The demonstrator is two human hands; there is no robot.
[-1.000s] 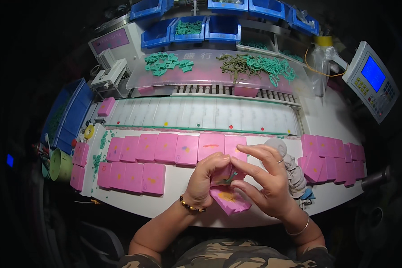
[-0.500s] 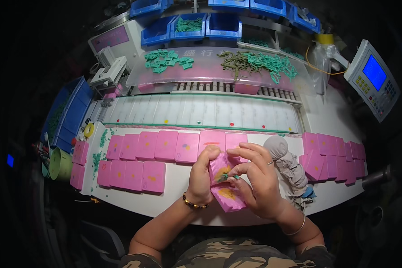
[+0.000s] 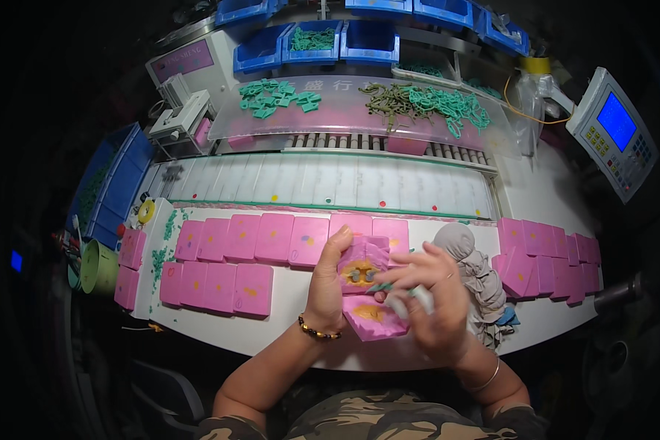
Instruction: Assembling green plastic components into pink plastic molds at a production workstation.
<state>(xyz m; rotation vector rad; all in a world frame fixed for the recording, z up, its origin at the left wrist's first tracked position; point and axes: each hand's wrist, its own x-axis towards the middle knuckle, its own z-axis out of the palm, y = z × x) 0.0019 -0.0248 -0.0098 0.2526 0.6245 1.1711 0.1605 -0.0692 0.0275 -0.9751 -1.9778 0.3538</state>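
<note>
My left hand [image 3: 325, 287] is closed on a pink rubber mould [image 3: 367, 248] with its halves spread apart. The upper half has a yellow-stained hollow with two grey pieces in it; the lower half shows a yellow-stained hollow too. My right hand [image 3: 436, 301] is just right of the mould, blurred by motion. A small green piece [image 3: 378, 287] shows at its fingers beside the mould, and a whitish smear lies by the thumb, too blurred to name.
Rows of pink mould blocks [image 3: 253, 291] line the table left; more pink blocks [image 3: 539, 253] stand right. A crumpled grey cloth [image 3: 480, 282] lies beside my right hand. Green pieces [image 3: 271, 99] rest on a translucent shelf under blue bins [image 3: 368, 44]. A control panel [image 3: 614, 132] stands right.
My right hand has drawn back from the mould to the right with the green piece. The hollow with two grey pieces now shows. My left thumb has lifted off the mould's top edge.
</note>
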